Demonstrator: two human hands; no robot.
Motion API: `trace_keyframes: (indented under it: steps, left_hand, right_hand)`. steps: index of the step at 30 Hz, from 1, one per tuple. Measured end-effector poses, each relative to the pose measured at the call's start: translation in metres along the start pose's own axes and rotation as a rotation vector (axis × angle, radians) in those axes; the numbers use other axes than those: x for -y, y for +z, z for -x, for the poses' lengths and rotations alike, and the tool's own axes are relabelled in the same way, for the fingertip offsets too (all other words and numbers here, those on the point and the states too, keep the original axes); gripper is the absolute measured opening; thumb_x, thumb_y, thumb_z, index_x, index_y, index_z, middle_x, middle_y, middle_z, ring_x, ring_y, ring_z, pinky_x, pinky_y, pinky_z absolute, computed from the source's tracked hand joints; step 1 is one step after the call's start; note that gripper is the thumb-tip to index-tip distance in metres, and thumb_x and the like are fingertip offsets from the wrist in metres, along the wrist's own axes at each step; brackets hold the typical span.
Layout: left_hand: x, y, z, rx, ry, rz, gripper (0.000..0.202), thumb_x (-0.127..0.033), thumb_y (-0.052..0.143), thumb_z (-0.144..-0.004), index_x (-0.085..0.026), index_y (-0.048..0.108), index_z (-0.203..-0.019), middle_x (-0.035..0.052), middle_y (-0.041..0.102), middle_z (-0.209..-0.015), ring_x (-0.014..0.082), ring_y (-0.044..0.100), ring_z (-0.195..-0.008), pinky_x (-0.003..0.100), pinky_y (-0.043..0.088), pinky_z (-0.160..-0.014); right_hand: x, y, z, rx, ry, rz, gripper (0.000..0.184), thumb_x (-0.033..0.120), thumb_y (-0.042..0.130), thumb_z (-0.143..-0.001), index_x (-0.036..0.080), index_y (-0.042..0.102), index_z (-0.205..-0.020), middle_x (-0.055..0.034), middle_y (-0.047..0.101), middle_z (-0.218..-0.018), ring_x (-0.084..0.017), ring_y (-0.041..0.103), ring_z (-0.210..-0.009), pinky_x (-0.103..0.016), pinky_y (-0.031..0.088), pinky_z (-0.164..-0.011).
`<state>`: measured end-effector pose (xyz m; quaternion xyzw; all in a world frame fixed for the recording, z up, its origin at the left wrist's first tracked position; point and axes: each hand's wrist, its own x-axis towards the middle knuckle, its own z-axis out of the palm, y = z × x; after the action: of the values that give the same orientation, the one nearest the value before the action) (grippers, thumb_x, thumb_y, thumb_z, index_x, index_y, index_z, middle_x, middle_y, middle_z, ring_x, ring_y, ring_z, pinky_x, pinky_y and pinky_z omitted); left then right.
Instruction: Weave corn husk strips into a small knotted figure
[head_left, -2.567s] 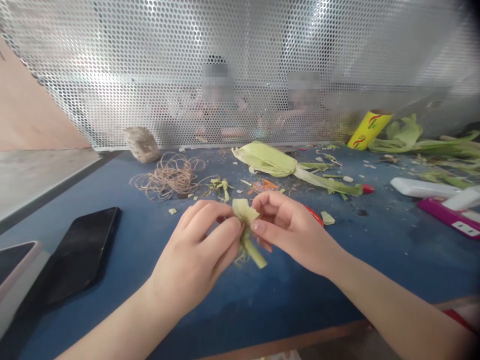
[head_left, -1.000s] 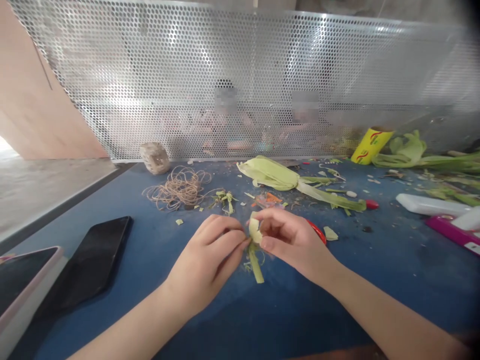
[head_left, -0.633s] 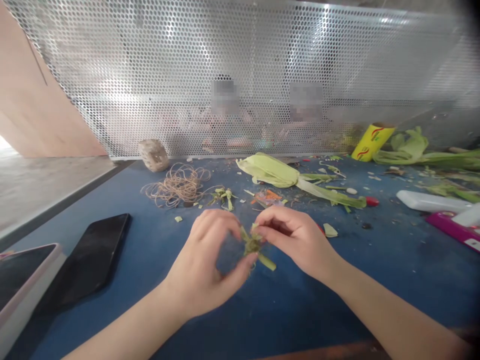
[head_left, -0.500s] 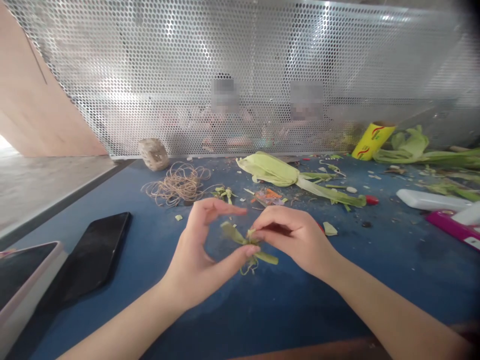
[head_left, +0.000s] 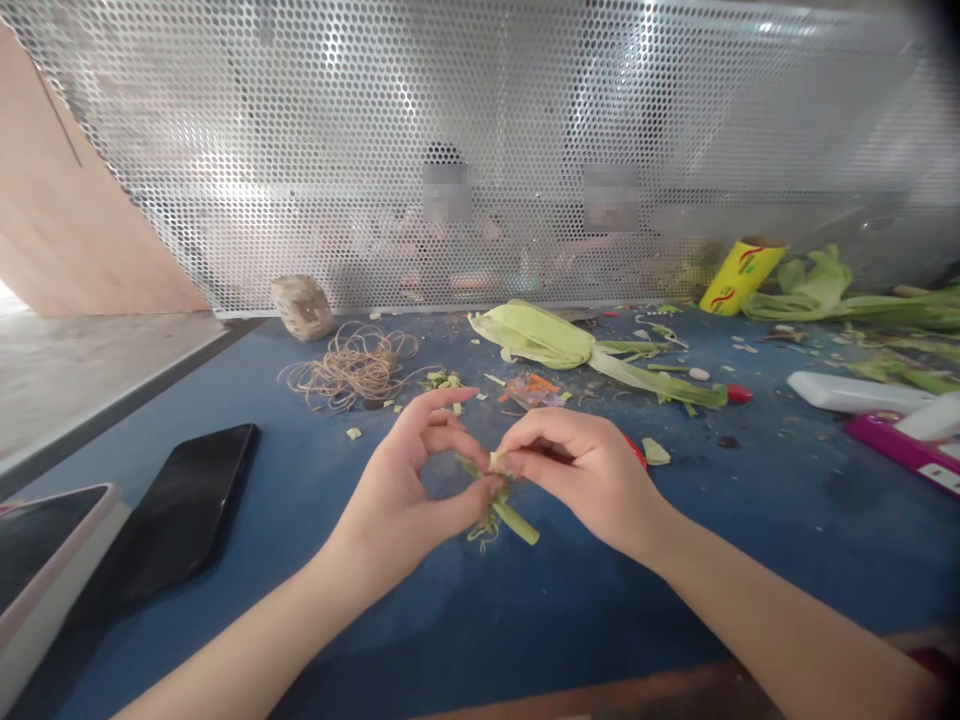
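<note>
One stalk [head_left: 517, 523] is pinched, in the head view, by the left hand [head_left: 405, 480], its pale top by the right hand [head_left: 592, 465] (fingertips nearly meeting), above the table [head_left: 600, 625]; twine [head_left: 351, 368] and a husk [head_left: 536, 335] are seen beyond.

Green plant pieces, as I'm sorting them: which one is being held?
The small stalk pinched between left hand and right hand; the larger bundle, far-right leaves and scraps lie on the table.
</note>
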<state>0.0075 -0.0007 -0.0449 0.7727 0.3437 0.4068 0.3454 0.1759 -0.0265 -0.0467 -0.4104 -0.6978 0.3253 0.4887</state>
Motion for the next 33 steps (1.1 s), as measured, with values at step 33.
trace_keyframes:
  steps: [33]
  left_hand:
    - [0.001,-0.018,0.008,-0.100,0.572,-0.586,0.021,-0.009,0.062,-0.073,-0.026,0.063,-0.085,-0.0049,0.070,-0.077,0.0177,0.062,-0.088,0.037,0.034,-0.085]
  right_hand:
    - [-0.017,0.004,-0.006,0.039,0.357,-0.649,0.017,0.031,0.061,-0.077,0.015,0.058,-0.070,0.0035,0.052,-0.053,-0.005,0.043,-0.047,-0.021,0.036,-0.048]
